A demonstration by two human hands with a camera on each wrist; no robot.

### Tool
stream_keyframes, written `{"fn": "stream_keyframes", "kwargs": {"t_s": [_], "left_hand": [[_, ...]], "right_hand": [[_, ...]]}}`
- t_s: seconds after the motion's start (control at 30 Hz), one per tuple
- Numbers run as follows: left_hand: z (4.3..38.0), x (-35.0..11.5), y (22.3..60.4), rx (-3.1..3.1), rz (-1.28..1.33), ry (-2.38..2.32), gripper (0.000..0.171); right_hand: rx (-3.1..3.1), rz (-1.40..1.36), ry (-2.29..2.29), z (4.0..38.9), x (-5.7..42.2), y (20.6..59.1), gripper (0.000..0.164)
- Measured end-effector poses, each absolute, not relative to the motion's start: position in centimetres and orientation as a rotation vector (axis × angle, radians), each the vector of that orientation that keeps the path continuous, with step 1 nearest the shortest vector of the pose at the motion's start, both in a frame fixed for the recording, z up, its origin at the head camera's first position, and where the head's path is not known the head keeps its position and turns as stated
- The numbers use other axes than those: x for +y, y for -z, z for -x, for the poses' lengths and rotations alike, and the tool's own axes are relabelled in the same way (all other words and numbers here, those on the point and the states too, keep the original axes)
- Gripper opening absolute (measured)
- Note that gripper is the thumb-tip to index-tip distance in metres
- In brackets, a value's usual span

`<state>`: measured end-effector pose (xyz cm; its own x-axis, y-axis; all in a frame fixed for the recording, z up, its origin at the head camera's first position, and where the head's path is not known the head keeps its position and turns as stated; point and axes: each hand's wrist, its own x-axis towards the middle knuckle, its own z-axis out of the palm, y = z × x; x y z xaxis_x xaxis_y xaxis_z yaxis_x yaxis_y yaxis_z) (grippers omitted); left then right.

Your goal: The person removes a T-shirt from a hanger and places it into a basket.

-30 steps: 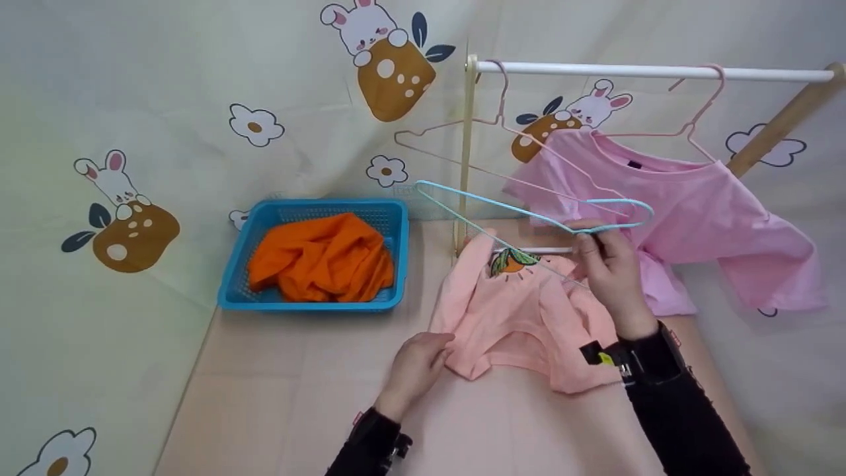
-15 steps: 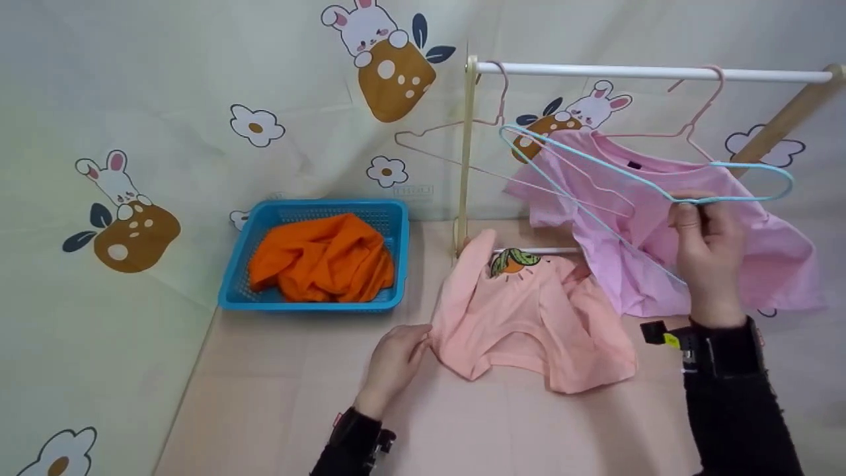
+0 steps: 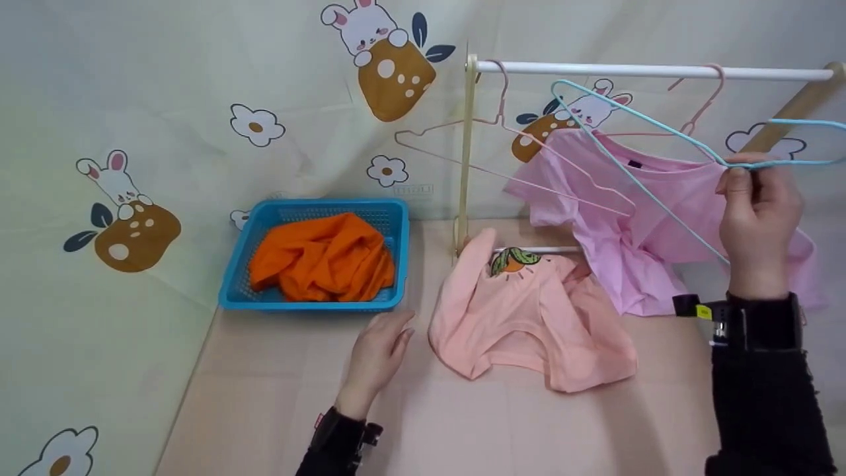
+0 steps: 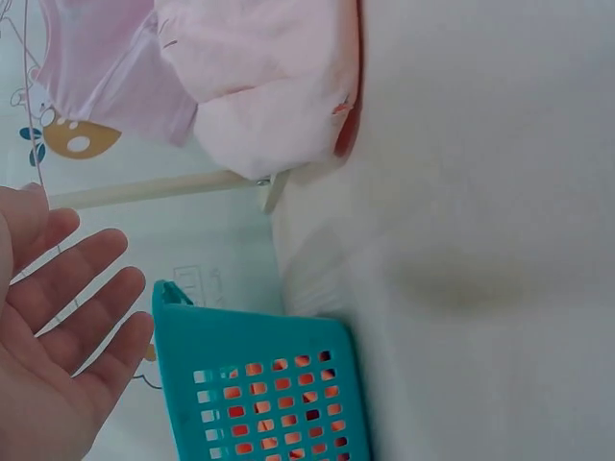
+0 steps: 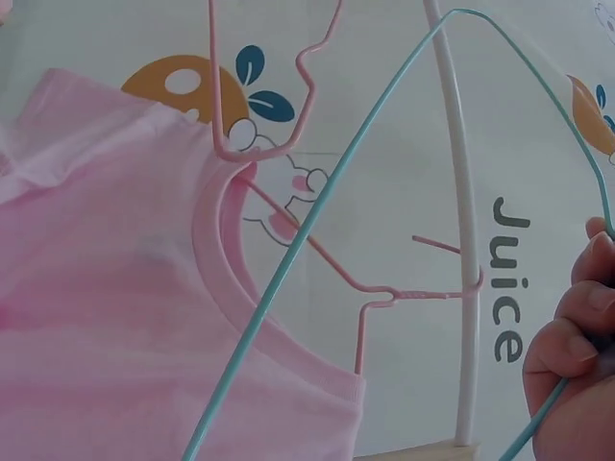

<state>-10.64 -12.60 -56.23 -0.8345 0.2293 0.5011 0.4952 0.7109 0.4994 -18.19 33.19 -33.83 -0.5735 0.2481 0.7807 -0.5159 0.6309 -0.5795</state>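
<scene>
My right hand (image 3: 760, 215) grips a light blue clothes hanger (image 3: 651, 122) near its neck, raised in front of a pink T-shirt (image 3: 641, 218) on the rack. In the right wrist view the fingers (image 5: 577, 327) curl round the blue wire. My left hand (image 3: 377, 354) hovers between the basket and a peach long-sleeved top (image 3: 509, 311) with an orange print, touching neither. Its fingers are loosely extended, with nothing in them, as the left wrist view shows. The peach top lies on the table, sleeves folded inward.
A blue basket (image 3: 310, 306) holds an orange garment (image 3: 324, 258). The rack's white rail (image 3: 648, 70) carries a bare pink hanger (image 3: 462, 123) at the left and another pink hanger (image 3: 704, 106) inside the T-shirt. A patterned sheet (image 3: 165, 99) forms the back wall.
The right hand has carried the blue hanger up and to the right, away from above the peach top. The left hand has let go of the peach top's sleeve and drawn back to the left.
</scene>
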Motion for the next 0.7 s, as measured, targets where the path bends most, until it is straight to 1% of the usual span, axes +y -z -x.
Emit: {"fn": "stream_keyframes", "kwargs": {"t_s": [0.17,0.4,0.53,0.7], "left_hand": [[10.8,-13.0,55.9,-2.488,0.566,0.874,0.031],[10.9,-12.8,55.8,-2.482,0.577,0.864,0.034],[11.2,-12.1,55.4,-2.504,0.572,0.865,0.043],[12.0,-10.4,54.7,-2.509,0.587,0.872,0.06]], "right_hand": [[-1.997,-0.211,-1.007,19.8,32.3,33.6,0.018],[-2.148,-0.249,-0.893,23.0,30.5,33.4,0.019],[-2.247,-0.281,-0.843,24.6,28.6,32.3,0.021],[-2.376,-0.266,-0.801,26.2,26.2,31.1,0.025]]}}
